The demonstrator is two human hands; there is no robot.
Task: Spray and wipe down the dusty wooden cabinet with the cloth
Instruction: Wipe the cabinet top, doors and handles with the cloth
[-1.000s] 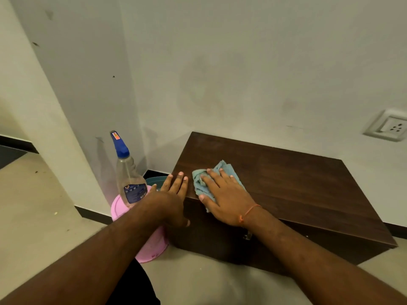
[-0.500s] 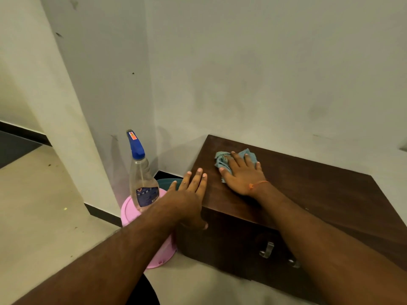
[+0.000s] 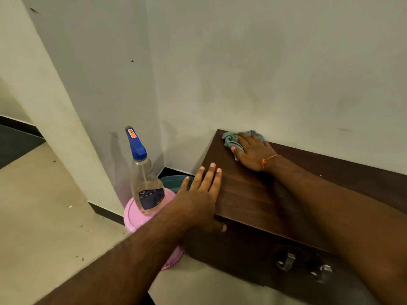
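Note:
A low dark wooden cabinet [image 3: 248, 194] stands against the wall. My right hand [image 3: 253, 151] presses a crumpled light blue cloth [image 3: 231, 139] flat onto the cabinet top at its far left corner, by the wall. My left hand [image 3: 201, 194] rests on the cabinet's near left corner, fingers straight on top and thumb over the front edge. A clear spray bottle [image 3: 145, 183] with a blue nozzle stands upright on an overturned pink bucket [image 3: 134, 216], left of the cabinet.
A teal container [image 3: 171, 180] sits behind the pink bucket in the wall corner. Metal handles [image 3: 286, 261] show on the cabinet's front. A wall pillar juts out at the left, with bare tiled floor beside it.
My right hand has slid the cloth from the cabinet's front left area back to the far left corner by the wall. My left hand stayed on the near left corner.

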